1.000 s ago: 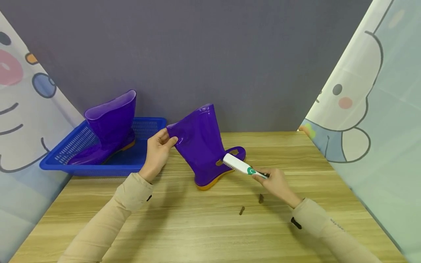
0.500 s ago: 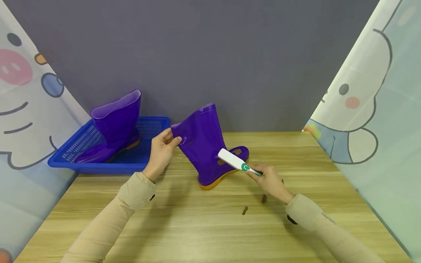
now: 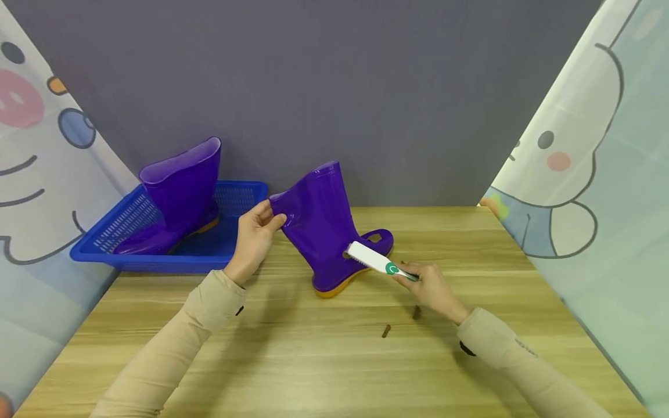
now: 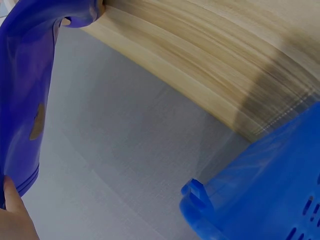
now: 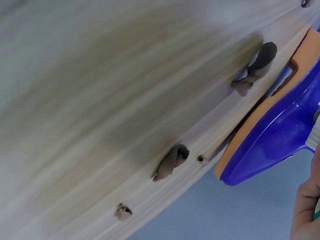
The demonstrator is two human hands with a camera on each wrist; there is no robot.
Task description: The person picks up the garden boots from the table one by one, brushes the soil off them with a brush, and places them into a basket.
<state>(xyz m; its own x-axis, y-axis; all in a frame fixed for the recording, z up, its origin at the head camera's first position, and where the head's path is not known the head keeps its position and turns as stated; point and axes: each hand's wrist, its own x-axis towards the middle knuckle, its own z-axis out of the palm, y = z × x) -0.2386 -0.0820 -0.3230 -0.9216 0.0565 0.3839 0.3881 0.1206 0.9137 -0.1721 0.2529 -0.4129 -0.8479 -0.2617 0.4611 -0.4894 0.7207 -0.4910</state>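
A purple rubber boot [image 3: 319, 226] with an orange sole stands tilted on the table, its toe pointing right. My left hand [image 3: 254, 241] pinches the rim of its shaft between thumb and fingers. In my right hand [image 3: 431, 290] is a white scrubbing brush [image 3: 368, 255] with a green mark, its bristles down against the boot near the ankle. Brown patches show on the foot, and another brown patch [image 4: 38, 122] marks the shaft in the left wrist view. The right wrist view catches the boot's toe [image 5: 250, 160] and only the edge of the brush's bristles [image 5: 315, 136].
At the left a blue plastic basket [image 3: 157, 267] holds a second purple boot [image 3: 183, 191]. Several curled brown bits [image 5: 171, 162] lie on the wooden table [image 3: 313, 360] in front of the boot. A grey panel [image 3: 334, 87] rises behind, with printed cloth [image 3: 601, 174] at both sides.
The brush has shifted a little up and left along the boot, then slightly back down. My left hand keeps its hold on the rim. The whole head view shifts slightly.
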